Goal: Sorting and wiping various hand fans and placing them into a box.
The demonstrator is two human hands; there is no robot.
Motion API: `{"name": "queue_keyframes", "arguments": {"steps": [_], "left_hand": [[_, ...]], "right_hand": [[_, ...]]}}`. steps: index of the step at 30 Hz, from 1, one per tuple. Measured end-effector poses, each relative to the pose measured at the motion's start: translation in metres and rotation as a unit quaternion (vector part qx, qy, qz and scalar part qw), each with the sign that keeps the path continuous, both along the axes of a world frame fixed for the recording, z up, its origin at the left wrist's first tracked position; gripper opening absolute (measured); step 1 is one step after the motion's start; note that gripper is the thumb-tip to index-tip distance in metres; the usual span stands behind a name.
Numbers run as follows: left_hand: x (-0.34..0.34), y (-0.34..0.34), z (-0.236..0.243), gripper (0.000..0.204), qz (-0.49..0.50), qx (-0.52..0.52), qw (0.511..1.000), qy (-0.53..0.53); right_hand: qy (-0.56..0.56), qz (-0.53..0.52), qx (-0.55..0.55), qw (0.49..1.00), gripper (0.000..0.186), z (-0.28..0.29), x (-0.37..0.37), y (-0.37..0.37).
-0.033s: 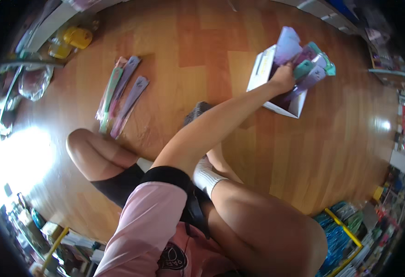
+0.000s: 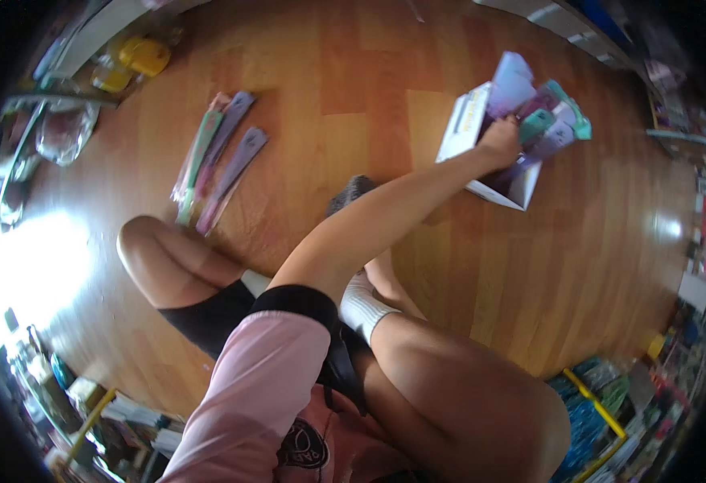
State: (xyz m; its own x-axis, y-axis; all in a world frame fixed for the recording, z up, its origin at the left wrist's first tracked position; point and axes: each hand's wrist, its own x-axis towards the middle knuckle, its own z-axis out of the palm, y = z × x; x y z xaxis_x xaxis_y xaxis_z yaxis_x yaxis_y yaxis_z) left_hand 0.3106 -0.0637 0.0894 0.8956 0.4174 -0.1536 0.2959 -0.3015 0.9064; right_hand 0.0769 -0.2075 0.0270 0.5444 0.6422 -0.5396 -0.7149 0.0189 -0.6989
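My left hand (image 2: 500, 143) reaches across my body to the right, into a white open box (image 2: 464, 129) on the floor. Its fingers are curled closed among long slim packets (image 2: 559, 137) in purple and green, which stick out of the box at a slant. Which packet they grip is partly hidden by the hand. My right hand is hidden behind my left arm; a piece of what looks like my right forearm (image 2: 383, 282) shows beside my sock. Farther left on the floor lie several similar tapered packets (image 2: 232, 177), purple and green, in clear wrapping.
I sit on a wooden floor (image 2: 329, 88) with legs bent, a white sock (image 2: 363, 310) in the middle. Yellow containers (image 2: 144, 56) and a clear bag (image 2: 67, 133) are at the far left. Shelves with goods line both sides. A yellow-edged rack (image 2: 598, 402) stands near right.
The whole view has shifted slightly. My left hand stays at the packets in the box, and the packets on the floor lie as before.
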Motion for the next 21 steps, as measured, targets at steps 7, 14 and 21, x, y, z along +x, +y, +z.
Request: {"name": "queue_keyframes", "arguments": {"steps": [7, 14, 21], "left_hand": [[-0.168, -0.011, 0.078, 0.043, 0.035, 0.100, 0.965, -0.241], [-0.399, 0.104, -0.019, 0.045, 0.250, 0.356, 0.870, 0.231], [-0.450, 0.101, -0.076, 0.038, 0.302, 0.343, 0.861, 0.224]], "right_hand": [[-0.011, -0.105, -0.014, 0.994, 0.039, -0.032, 0.022, -0.040], [0.121, 0.040, 0.111, 0.986, 0.066, 0.021, 0.055, 0.039], [0.047, 0.122, 0.117, 0.984, 0.062, 0.066, 0.048, 0.069]]}}
